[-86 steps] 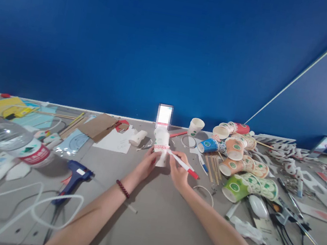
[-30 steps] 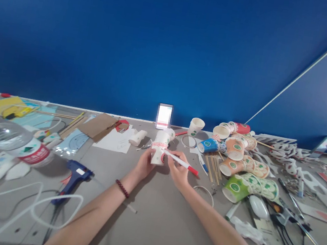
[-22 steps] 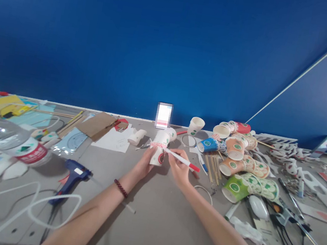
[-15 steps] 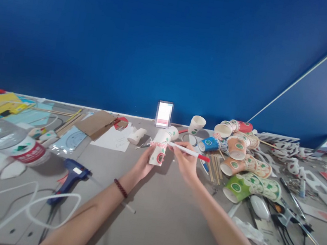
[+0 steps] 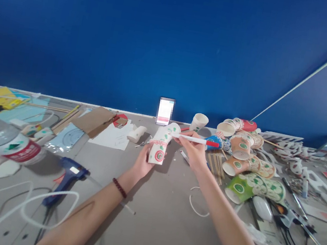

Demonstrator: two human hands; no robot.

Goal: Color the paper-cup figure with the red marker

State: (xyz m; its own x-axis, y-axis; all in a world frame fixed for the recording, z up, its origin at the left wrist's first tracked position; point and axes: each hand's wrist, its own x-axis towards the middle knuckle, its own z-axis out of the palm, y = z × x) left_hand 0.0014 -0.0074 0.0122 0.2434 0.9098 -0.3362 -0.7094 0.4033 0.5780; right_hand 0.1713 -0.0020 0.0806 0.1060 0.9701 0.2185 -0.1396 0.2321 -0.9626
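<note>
My left hand (image 5: 144,159) is closed around the lower part of a white paper-cup piece (image 5: 158,146) with red patterns, a red ring and green spots. The piece is made of joined cups and bends to the right at its far end. In my right hand (image 5: 192,146) a white marker with a red end (image 5: 196,140) is pinched, its tip at the upper part of the cup piece. Just beyond the piece stands a phone (image 5: 165,111) with a lit, blurred screen. A white cup (image 5: 199,122) sits to the right of it.
Painted cup pieces, one green (image 5: 238,188), lie at right beside wooden sticks (image 5: 215,165) and tools. On the left are a blue glue gun (image 5: 68,177), a plastic bottle (image 5: 0,139), white paper (image 5: 112,135), cardboard (image 5: 96,121) and a loose white cable (image 5: 74,208).
The marker tip has shifted up along the cup piece, and my right hand has risen slightly. The marker now lies more level. The camera view has shifted a little.
</note>
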